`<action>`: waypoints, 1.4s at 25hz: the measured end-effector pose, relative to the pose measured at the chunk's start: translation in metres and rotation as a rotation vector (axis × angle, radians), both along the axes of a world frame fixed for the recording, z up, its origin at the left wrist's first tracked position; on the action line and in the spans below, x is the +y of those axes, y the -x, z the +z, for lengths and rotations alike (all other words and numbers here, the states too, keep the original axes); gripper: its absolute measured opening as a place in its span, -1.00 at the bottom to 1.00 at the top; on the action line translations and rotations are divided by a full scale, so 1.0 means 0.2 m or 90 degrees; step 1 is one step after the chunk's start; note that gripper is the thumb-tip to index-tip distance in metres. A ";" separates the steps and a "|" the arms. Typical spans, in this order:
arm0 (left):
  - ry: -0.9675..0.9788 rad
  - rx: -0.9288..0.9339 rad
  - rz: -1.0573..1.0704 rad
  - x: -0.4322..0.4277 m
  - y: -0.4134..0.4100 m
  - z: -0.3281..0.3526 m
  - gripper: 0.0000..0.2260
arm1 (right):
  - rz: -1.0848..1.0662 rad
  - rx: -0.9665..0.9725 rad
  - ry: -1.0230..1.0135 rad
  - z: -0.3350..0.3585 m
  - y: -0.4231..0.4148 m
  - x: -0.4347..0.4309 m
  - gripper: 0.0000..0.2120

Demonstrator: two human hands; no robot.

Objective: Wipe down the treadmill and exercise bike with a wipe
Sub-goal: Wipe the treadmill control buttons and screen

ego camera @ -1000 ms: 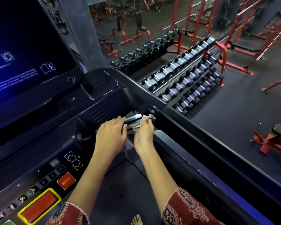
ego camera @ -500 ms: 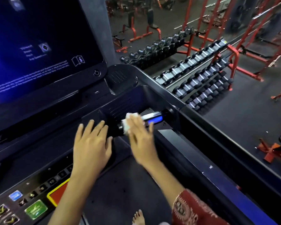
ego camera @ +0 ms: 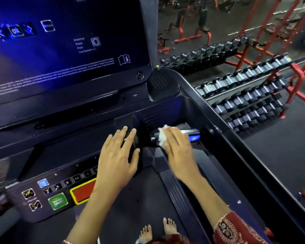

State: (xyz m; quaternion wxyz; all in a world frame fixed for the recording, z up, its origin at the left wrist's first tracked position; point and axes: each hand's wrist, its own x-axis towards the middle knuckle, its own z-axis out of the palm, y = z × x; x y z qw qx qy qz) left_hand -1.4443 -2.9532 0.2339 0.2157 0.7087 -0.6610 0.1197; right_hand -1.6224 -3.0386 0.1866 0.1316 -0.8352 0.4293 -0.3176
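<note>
Two hands are on the treadmill [ego camera: 69, 138] console. Right hand [ego camera: 177, 150]: fingers straight and close together, laid flat over the white wipe [ego camera: 161, 138], pressing it onto the short metallic grip bar [ego camera: 192, 135] at the console's right side. The wipe lies crumpled under the fingers, its edge showing past the fingertips and the index-finger side. Left hand [ego camera: 119, 154]: fingers spread, palm down, resting on the black console ledge just beside the bar, holding nothing. Screen [ego camera: 60, 50] lit blue.
</note>
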 end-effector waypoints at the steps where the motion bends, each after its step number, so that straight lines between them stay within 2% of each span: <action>1: -0.001 0.009 0.008 0.00 0.01 0.00 -0.51 | -0.058 0.012 -0.019 0.01 -0.01 -0.04 -0.60; 3: -0.002 0.018 0.017 -0.01 0.01 0.00 -0.49 | -0.046 0.037 -0.048 0.06 -0.13 -0.07 -0.58; 5: -0.007 0.012 0.020 0.00 0.00 0.01 -0.50 | 0.103 0.017 -0.018 0.06 -0.20 -0.03 -0.63; 7: -0.017 0.018 0.026 0.00 0.01 0.03 -0.51 | 0.205 -0.069 -0.022 0.07 -0.16 -0.01 -0.69; 11: -0.028 0.050 0.088 0.02 0.01 0.04 -0.55 | 0.152 -0.225 -0.125 0.22 -0.09 -0.13 -0.77; 12: -0.028 0.064 0.117 0.04 -0.01 0.04 -0.55 | 0.175 -0.242 -0.141 0.28 -0.12 -0.14 -0.78; 14: -0.025 0.097 0.178 0.08 -0.05 0.04 -0.55 | 0.328 -0.155 -0.199 0.37 -0.24 -0.09 -0.70; 16: -0.032 0.102 0.219 0.12 -0.10 0.05 -0.55 | 0.444 0.026 -0.255 0.38 -0.34 -0.04 -0.61; 19: -0.085 0.083 0.258 0.12 -0.12 0.08 -0.49 | 0.408 0.122 -0.263 0.34 -0.47 -0.16 -0.61; 22: -0.184 0.120 0.286 0.07 -0.13 0.12 -0.25 | 0.344 0.125 -0.328 0.34 -0.52 -0.28 -0.59; 26: -0.269 0.121 0.295 0.02 -0.17 0.13 -0.02 | 0.318 0.143 -0.250 0.35 -0.42 -0.16 -0.57; 30: -0.260 0.094 0.296 0.01 -0.17 0.11 -0.16 | 0.377 0.133 -0.311 0.38 -0.53 -0.23 -0.60; 35: -0.247 0.065 0.303 0.01 -0.17 0.09 -0.28 | 0.262 0.080 -0.351 0.35 -0.45 -0.22 -0.56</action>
